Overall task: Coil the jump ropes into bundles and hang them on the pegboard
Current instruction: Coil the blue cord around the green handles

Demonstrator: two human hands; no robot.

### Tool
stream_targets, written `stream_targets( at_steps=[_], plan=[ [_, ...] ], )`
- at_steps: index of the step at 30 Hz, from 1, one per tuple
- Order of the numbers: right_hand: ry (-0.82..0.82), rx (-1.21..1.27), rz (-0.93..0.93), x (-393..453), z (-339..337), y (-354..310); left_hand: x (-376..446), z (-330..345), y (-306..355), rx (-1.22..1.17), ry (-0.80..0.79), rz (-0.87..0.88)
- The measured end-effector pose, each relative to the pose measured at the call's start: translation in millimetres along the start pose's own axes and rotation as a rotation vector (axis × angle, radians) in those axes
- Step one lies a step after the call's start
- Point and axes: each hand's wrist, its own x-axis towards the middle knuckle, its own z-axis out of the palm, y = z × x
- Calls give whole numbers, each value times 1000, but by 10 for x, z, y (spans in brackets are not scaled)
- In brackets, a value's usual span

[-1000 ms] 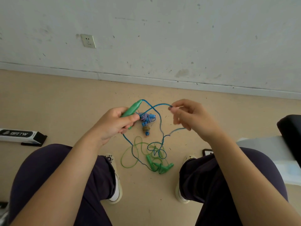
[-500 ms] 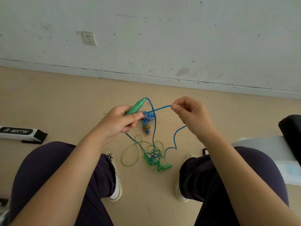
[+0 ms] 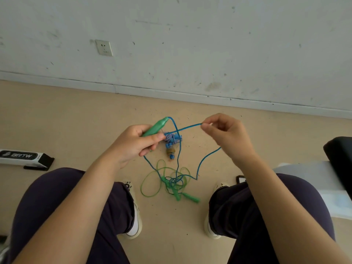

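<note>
While coiling: blue rope [image 3: 190, 127] spans both hands at frame centre.
Left hand [image 3: 131, 144]: fingers wrapped round green handle [image 3: 155, 127].
Right hand [image 3: 226, 133]: fingers pinching the cord.
Risk: slack tangled with green rope [image 3: 152, 180] on floor; pulling may snag it.
Hidden: pegboard not visible; blue rope's 2nd handle unclear in tangle.

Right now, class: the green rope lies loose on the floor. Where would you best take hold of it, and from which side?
Probably by its handles, coming from above. They are the stiff, thick part and stick out of the tangle toward the right shoe, so fingers can likely close round them without snagging the blue cord that crosses the green rope's loops.
</note>
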Motion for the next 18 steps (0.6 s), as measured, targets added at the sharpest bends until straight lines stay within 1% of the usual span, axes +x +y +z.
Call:
stream_targets(
  at_steps=[1,3,7,9,10,12,15,16,18],
  plan=[
    [4,8,2,3,-37,-4,-1,-37,2,-24,22,10],
    [-80,25,18,-21,-14,-2,-9,-28,-2,-45,20,9],
    [-323,8,55,-135,281,37,-36,199,-9,-12,-96,-26],
    [-365,-7,33,-154,366,57,-41,254,5,-8,-137,-20],
    [-345,-6,22,-145,361,46,-40,238,16,5,-146,-18],
    [-229,27,-5,-94,276,11,-26,146,48,31,-117,-9],
    [-25,85,-3,-5,41,-7,-8,-53,70,-7,6,18],
    [-8,83,10,6,-15,-2,-4,-96,61,-25,30,24],
    [-76,73,37,-6,-29,1,-6,-72,44,-39,27,26]
  ],
)
